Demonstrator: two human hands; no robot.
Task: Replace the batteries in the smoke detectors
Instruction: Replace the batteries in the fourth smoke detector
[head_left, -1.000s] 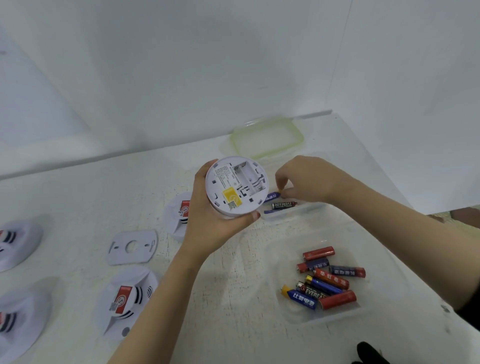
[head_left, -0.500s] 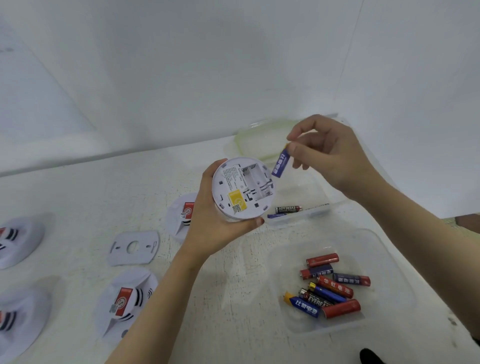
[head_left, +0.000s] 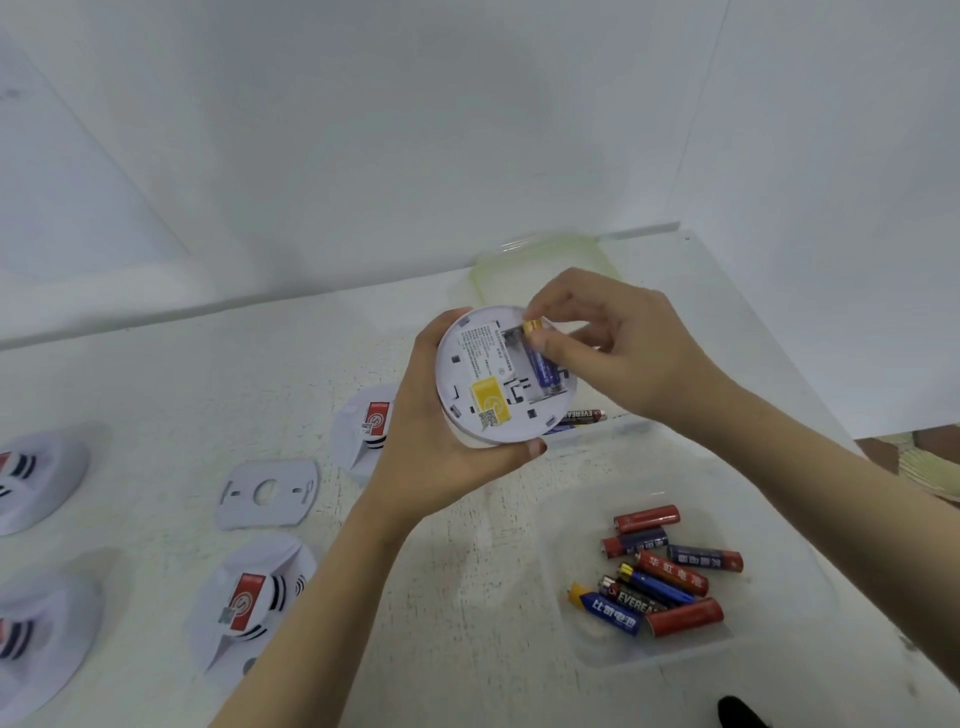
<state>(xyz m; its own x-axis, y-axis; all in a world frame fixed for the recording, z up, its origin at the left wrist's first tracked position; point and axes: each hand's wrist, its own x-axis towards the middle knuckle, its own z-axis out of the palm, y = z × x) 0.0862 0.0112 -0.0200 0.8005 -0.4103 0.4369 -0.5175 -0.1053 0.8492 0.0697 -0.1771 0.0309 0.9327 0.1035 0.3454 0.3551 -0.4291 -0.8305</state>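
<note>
smoke detector open, battery half into its bay

head view: smoke detector (head_left: 498, 379) is held above the table (head_left: 156, 395), back side up and tilted toward the camera. the left hand (head_left: 441, 457) cups it, fingers curled round the left rim and thumb hooked on the near edge. the right hand (head_left: 613, 348), over its right side, pinches the gold end of a blue battery (head_left: 543, 364) between thumb and forefinger. the battery's long axis runs along the bay (head_left: 514, 353), far to near. its near end looks down in the right-hand slot. whether the pinched far end is seated i cannot tell. the slot to its left looks bare. the coming move, as i judge it, is a push down at the gold end by the right hand, with the left only bracing.

just behind the detector sits a clear tub (head_left: 631, 427) with a couple of batteries, partly hidden. nearer is a second tub (head_left: 769, 525) heaped with red and blue batteries, and a greenish lid (head_left: 545, 260) lies by the wall. to the left lie a loose mounting plate (head_left: 267, 491) and four other detectors (head_left: 254, 608), well apart from the hands. nothing blocks the bay.
</note>
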